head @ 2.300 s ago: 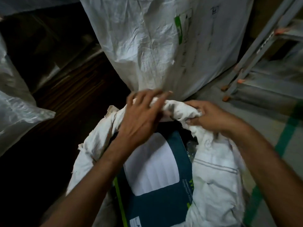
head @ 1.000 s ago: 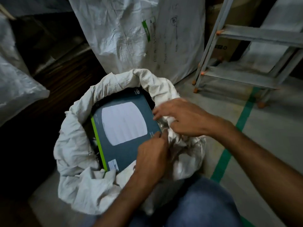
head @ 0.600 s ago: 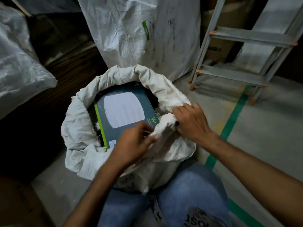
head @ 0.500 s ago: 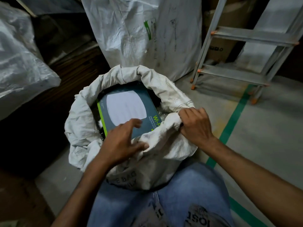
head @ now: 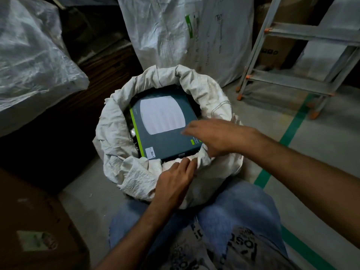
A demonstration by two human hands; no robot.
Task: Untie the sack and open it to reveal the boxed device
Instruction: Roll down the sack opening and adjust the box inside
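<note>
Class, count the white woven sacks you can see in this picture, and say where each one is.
2. The open sack sits rolled down around the dark box, in front of the person's knees. A taller closed sack stands behind it. Others may be hidden outside the frame.

Hidden and unclear parts

My right hand (head: 218, 139) is blurred and covers one corner of the box (head: 165, 129); the sack (head: 124, 160) hides the box's sides, and its small print I cannot read.

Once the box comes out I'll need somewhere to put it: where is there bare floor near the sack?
Bare grey concrete floor lies right of the rolled-down white woven sack, between it, the green floor stripe and the metal stepladder. A narrower strip runs left of the sack, beside the brown cardboard carton. Behind the sack, a tall white sack crowds it.
</note>
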